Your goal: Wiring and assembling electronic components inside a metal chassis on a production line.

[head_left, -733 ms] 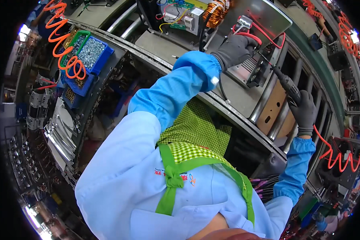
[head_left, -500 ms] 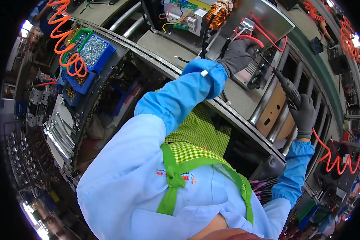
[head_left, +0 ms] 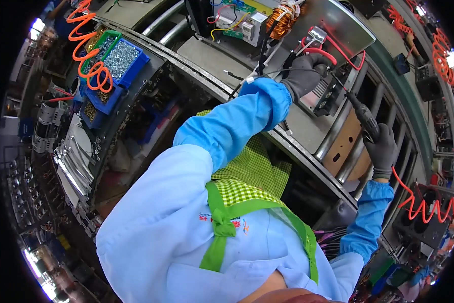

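Observation:
My right hand (head_left: pixel 380 147), in a dark grey glove, is closed round a black power screwdriver (head_left: pixel 364 117). Its thin bit points up and left to a part with a finned metal block (head_left: pixel 322 90) on the bench. Close to that part, my left hand (head_left: pixel 306 74), gloved too, has its fingers curled beside a thick red cable (head_left: pixel 320 52); what they pinch, if anything, is hidden. Beyond stands an open metal housing (head_left: pixel 338 25) with a copper-wound coil (head_left: pixel 285 21) and a green circuit board (head_left: pixel 243 7). A thin dark wire crosses by my left wrist.
Blue bins (head_left: pixel 122 60) of small metal fasteners stand at the left, under an orange coiled hose (head_left: pixel 80 45). Steel rollers (head_left: pixel 356 156) and a brown board with holes (head_left: pixel 344 144) lie at the right. A red coiled hose (head_left: pixel 414 202) hangs beyond my right forearm.
The view has shifted slightly. My left hand stays by the red cable, and a thin wire now arches over near its wrist. The screwdriver keeps almost the same place and tilt.

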`<state>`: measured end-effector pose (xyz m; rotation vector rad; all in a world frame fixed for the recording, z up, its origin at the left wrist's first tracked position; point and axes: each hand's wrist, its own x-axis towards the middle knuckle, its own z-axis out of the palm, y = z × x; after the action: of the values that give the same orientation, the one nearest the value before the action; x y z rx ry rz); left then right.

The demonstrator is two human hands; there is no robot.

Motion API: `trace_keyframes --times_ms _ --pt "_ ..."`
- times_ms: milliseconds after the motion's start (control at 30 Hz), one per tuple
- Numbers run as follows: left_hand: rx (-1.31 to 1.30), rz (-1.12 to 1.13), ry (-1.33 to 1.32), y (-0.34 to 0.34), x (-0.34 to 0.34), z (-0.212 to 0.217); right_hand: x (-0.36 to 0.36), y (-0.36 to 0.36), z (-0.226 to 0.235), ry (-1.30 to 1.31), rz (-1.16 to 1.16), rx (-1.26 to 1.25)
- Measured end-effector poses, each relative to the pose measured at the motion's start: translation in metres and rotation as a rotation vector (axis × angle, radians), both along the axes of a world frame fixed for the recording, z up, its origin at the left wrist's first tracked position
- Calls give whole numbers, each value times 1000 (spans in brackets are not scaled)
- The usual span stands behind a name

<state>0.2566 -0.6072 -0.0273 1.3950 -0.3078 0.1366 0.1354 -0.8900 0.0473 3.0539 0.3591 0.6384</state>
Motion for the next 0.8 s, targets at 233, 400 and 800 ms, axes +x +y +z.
trace_keyframes --times_ms 233,400,800 --pt "85 51 -136 2 8 -9 5 -1 6 11 18 -3" --pt "395 157 -257 6 3 2 12 -7 6 41 32 -9" --pt "294 79 -330 8 4 1 16 -6 2 53 24 14"
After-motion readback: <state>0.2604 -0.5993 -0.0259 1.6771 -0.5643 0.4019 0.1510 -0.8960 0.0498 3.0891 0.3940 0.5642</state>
